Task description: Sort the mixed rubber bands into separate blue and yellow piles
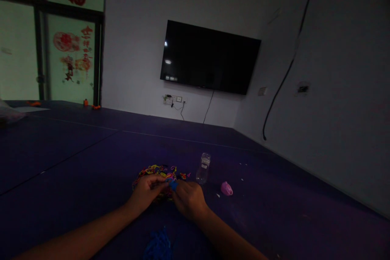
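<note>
A pile of small multicoloured hair ties (pixel 156 169) lies on the dark purple surface, partly hidden behind my hands. Above it my left hand (pixel 150 189) is closed, its thumb and fingers pinching at blue hair ties (pixel 173 184). My right hand (pixel 190 198) is curled around the same blue ties from the other side, and its fingertips are mostly hidden. Nearer to me, between my forearms, sits a heap of blue ties (pixel 159 247). A clear bottle (pixel 203 168) without a lid stands just beyond my right hand, with a pink cap (pixel 226 188) to its right.
The purple surface (pixel 76 162) reaches to the walls. Small white scraps (pixel 218 196) are scattered on the right. Small orange items (pixel 85 102) and a clear plastic bag (pixel 10 113) are far left. A television (pixel 210 59) hangs on the wall; a cable (pixel 283 79) dangles at right.
</note>
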`<state>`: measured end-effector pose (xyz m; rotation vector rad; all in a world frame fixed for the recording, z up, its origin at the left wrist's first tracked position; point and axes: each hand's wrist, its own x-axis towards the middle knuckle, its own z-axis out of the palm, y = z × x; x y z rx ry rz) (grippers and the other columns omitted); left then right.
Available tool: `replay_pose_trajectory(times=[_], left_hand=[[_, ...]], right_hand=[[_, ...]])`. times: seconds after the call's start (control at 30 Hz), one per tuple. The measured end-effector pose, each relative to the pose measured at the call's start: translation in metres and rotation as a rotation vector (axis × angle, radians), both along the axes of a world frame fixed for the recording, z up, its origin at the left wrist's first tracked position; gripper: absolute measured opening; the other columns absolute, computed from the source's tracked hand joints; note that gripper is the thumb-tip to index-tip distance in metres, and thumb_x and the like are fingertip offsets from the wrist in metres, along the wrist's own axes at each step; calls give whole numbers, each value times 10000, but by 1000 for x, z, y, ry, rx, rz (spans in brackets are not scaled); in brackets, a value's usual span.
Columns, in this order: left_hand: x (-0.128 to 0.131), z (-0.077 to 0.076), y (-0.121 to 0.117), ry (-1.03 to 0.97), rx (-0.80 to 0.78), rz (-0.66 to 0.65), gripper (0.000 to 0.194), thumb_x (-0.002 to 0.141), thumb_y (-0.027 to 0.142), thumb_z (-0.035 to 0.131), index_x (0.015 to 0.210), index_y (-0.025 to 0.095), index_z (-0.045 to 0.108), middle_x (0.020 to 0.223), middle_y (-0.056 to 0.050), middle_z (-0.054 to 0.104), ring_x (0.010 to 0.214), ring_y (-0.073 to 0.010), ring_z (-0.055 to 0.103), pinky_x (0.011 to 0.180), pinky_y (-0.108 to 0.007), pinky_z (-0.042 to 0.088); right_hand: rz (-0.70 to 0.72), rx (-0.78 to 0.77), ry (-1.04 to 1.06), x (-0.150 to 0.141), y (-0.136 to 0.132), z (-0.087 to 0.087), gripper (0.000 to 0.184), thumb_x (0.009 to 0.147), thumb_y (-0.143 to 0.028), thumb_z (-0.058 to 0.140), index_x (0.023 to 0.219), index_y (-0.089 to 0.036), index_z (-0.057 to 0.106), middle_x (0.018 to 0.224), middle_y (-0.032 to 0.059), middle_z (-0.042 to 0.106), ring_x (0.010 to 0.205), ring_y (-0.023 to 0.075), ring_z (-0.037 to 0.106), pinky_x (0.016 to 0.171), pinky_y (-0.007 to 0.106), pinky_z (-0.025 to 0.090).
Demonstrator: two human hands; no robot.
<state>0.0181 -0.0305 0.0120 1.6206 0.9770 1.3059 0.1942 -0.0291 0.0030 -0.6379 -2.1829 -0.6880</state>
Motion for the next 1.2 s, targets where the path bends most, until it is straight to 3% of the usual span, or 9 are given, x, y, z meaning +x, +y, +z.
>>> replay_pose_trajectory(times=[0.1,0.3,0.6,1.2], left_hand=[[0,3,0,28,48,1,146,688,318,647,665,188,710,698,-47,709,687,-227,644,654,-320,508],[0,1,-2,-82,104,47,89,648,278,675,634,194,698,913,-67,715,861,-250,646,794,-362,505],[2,-2,0,-125,-15,9,170,617,274,693,749,168,672,734,-44,718,700,-210,669,699,-319,532],[2,0,-3,-108,-22,39,220,662,342,666,785,161,651,727,-49,707,710,-225,663,680,-319,514]], right_hand=[[26,21,11,0,0,1,150,860,-160,405,818,-160,549,771,54,641,575,138,572,481,249,403],[34,-7,-4,0,0,1,182,859,-163,398,763,-161,552,752,60,639,558,141,566,464,254,396],[45,-6,-16,-1,-2,4,184,870,-165,393,835,-155,573,767,61,645,556,132,569,462,239,399],[20,2,-32,0,3,-3,172,866,-169,418,786,-160,571,748,48,629,528,115,534,463,228,364]])
